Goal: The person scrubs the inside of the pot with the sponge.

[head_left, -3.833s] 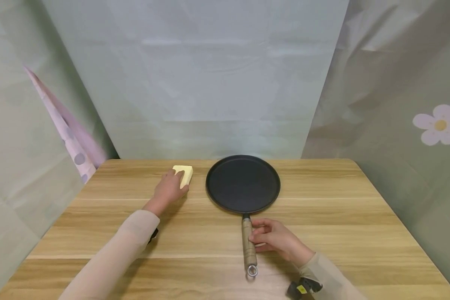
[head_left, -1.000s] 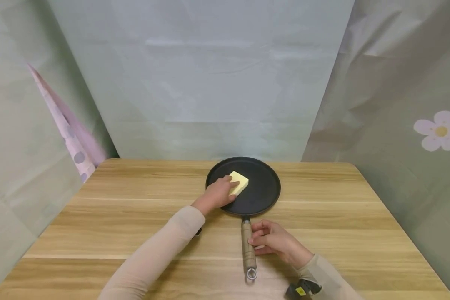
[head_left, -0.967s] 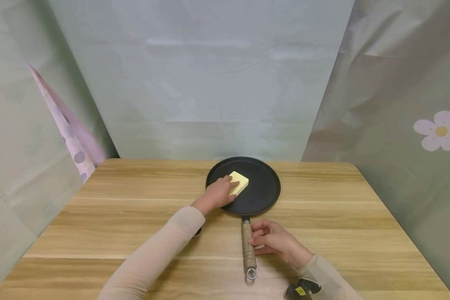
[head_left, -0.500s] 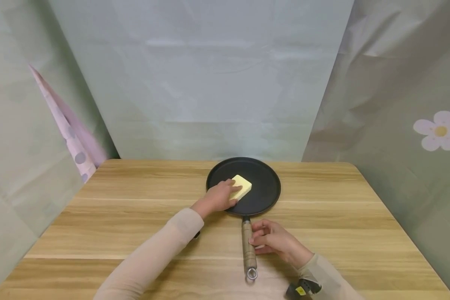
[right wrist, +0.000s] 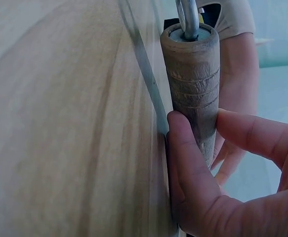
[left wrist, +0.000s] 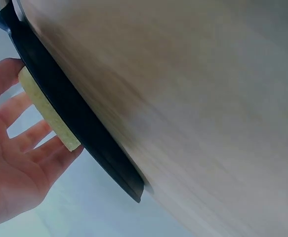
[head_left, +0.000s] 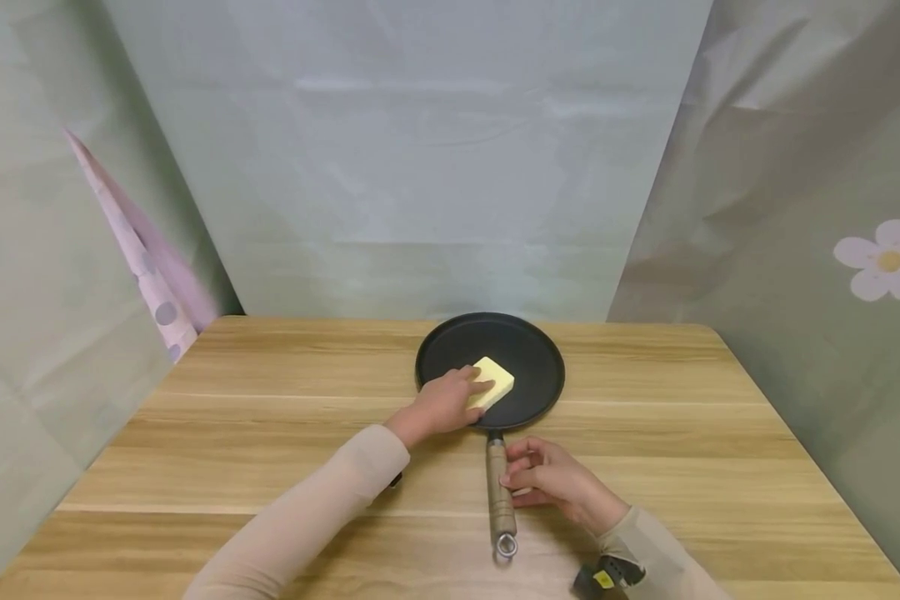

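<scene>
A round, flat black frying pan lies on the table, its wooden handle pointing toward me. My left hand holds a pale yellow sponge flat against the pan, a little below its middle. In the left wrist view the thumb sits at one end of the sponge and the fingers spread over its top and far end. With thumb and fingers on opposite sides, my right hand pinches the handle. A metal ring hangs from the handle's end in the right wrist view.
The wood-grain table has rounded far corners, and the pan's far rim lies close to its back edge. Fabric backdrops rise behind and at both sides. A dark wrist device is strapped at the right sleeve.
My left hand has carried the sponge from the table, left of the pan, onto the pan. Over the last second it slid right and nearer to me. The right hand stays at the handle.
</scene>
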The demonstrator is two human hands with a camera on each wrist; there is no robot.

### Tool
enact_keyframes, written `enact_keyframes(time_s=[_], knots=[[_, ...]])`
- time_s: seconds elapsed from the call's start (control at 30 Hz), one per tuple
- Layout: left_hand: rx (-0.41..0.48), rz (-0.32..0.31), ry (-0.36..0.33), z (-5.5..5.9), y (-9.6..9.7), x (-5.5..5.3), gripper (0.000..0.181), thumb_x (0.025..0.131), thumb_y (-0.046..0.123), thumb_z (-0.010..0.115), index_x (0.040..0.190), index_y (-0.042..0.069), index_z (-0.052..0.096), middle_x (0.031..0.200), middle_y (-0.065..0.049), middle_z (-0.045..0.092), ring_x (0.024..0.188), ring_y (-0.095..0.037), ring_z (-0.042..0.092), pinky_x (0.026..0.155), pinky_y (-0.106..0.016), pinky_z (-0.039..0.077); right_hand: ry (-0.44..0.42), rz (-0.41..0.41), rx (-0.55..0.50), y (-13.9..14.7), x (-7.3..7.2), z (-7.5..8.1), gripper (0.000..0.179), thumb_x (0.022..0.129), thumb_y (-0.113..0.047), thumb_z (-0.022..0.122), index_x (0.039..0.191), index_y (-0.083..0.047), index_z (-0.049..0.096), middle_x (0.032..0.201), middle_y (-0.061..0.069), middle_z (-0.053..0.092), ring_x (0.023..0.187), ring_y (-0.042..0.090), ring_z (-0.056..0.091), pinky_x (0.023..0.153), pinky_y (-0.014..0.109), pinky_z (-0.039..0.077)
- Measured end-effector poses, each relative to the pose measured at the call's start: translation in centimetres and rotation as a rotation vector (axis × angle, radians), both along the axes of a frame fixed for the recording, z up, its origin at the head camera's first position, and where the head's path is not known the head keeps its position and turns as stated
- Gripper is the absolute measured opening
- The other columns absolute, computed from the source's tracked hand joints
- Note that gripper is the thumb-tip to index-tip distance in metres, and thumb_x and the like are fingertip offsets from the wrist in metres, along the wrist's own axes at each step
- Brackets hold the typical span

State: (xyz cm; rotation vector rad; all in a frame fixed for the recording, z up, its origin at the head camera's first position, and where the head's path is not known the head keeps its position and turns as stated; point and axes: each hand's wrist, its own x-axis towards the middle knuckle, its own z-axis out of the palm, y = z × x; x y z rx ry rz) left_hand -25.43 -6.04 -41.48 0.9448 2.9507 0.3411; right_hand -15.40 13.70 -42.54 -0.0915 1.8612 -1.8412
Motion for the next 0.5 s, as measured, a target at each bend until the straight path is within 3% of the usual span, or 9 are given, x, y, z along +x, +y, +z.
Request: enact_keyframes(time_s=[0.5], knots=[[-0.017,-0.001,0.006,0.1,1.5,0.5,0.049,0.09,0.033,0.068,0.136,0.021,0.057,0.143,-0.012,0.047,0.124,-0.032,0.052,0.084,-0.043,0.053,-0.005,0.01,-0.006,0.0,-0.1,0.1,0.042,0.083,0.003,0.066,0.118,0.011,0.043,0.094,0.01,0.055,0.078,0.017,0.061,0.075,0.039,0.056]])
